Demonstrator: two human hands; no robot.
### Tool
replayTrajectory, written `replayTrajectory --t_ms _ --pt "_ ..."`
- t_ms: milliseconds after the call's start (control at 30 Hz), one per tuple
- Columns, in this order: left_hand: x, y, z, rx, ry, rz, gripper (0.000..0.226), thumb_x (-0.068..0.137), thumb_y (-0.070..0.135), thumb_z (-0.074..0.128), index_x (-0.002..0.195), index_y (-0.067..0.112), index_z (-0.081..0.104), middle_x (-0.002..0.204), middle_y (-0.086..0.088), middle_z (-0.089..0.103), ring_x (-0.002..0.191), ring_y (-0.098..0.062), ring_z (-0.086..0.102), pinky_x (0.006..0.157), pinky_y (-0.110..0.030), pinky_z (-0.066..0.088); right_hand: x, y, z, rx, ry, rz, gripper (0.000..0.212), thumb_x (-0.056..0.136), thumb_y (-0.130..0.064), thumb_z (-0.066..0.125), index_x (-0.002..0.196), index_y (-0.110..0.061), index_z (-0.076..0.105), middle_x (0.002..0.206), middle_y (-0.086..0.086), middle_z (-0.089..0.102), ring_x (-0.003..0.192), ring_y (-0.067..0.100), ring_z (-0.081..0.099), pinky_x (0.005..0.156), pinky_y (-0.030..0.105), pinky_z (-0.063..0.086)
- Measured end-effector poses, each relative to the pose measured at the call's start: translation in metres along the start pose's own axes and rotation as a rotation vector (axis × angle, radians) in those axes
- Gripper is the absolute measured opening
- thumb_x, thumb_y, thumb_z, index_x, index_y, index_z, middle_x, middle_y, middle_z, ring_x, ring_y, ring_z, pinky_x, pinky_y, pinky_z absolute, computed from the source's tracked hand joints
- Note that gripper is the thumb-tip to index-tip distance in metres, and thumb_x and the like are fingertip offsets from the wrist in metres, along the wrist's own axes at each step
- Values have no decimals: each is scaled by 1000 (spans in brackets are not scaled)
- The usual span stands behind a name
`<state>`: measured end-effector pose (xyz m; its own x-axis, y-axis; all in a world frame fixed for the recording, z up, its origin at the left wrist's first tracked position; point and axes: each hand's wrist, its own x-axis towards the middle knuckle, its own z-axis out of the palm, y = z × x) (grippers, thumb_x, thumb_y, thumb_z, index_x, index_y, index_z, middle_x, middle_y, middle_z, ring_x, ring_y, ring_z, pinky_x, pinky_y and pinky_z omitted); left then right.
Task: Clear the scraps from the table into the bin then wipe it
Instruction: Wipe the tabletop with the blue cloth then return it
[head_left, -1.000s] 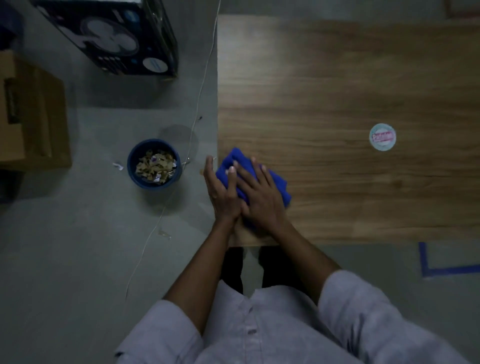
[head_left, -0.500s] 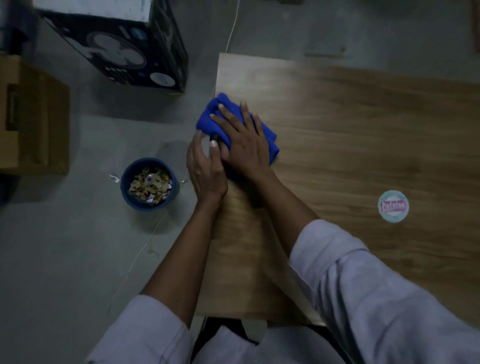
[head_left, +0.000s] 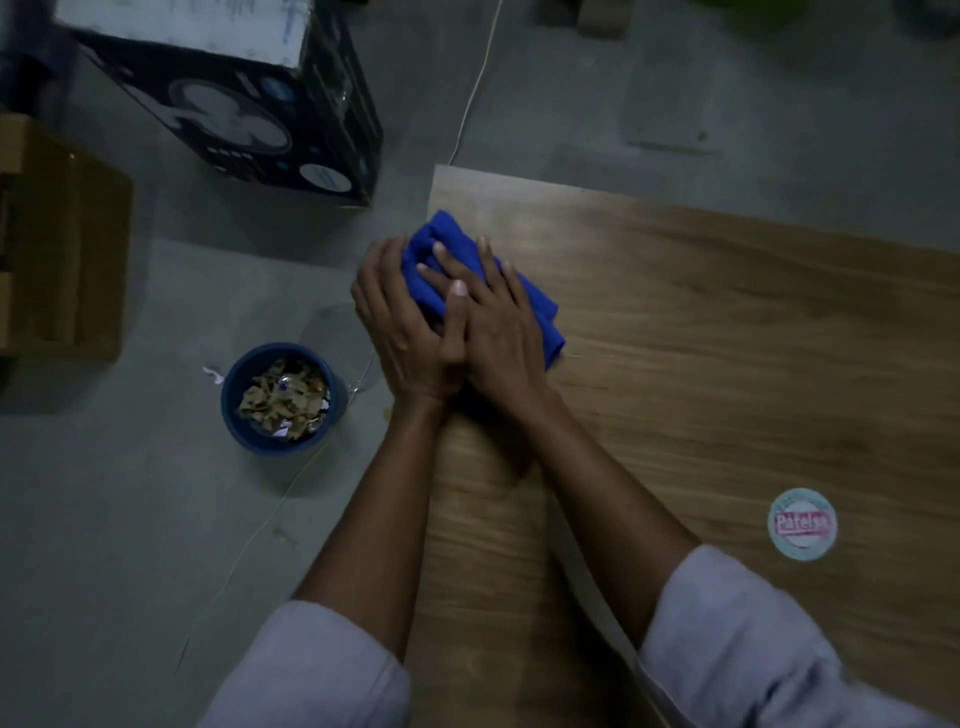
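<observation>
A folded blue cloth (head_left: 540, 306) lies on the wooden table (head_left: 727, 364) near its far left corner. My right hand (head_left: 493, 332) presses flat on top of the cloth with fingers spread. My left hand (head_left: 400, 322) cups the cloth's left side at the table's left edge, touching the right hand. On the floor to the left stands a blue round bin (head_left: 283, 397) filled with paper scraps.
A round sticker (head_left: 801, 524) sits on the table at the right. A dark fan box (head_left: 244, 93) and a brown cardboard box (head_left: 57, 249) stand on the floor at the left. A thin white cable (head_left: 475, 88) crosses the floor. One small scrap (head_left: 212, 373) lies beside the bin.
Both hands slid the cloth along the left edge from the near corner toward the far corner. Since half a second ago the left hand has closed in against the cloth.
</observation>
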<state>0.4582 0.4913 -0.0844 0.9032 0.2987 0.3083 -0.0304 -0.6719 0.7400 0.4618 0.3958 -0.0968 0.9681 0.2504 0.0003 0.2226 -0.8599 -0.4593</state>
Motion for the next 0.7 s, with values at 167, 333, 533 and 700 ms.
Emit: replayTrajectory --t_ms 167,333,533,700 --pt "-2 3 7 101 -251 206 68 98 43 46 151 1 42 161 -16 36 152 -29 29 123 -48 22 43 10 -6 -161 -48 -26 60 105 -51 27 162 -31 27 170 -11 18 159 23 4 128 43 10" --pt "-1 6 13 172 -343 207 67 105 43 36 159 4 28 168 -14 21 157 -26 13 126 -48 16 63 21 -21 -138 -60 17 59 106 -48 27 163 -33 20 171 -12 12 159 23 5 128 42 8" --pt "-7 6 17 281 -422 176 74 102 43 50 161 8 22 170 -9 16 158 -23 7 128 -37 4 26 139 -80 -125 158 412 64 97 -39 32 157 -19 39 165 5 35 154 34 26 124 49 23" --pt "-7 11 21 316 -445 234 76 100 47 50 159 6 28 167 -12 23 157 -28 15 127 -44 11 -3 192 -115 -149 220 748 57 108 -42 33 160 -20 33 170 1 24 158 34 11 128 48 9"
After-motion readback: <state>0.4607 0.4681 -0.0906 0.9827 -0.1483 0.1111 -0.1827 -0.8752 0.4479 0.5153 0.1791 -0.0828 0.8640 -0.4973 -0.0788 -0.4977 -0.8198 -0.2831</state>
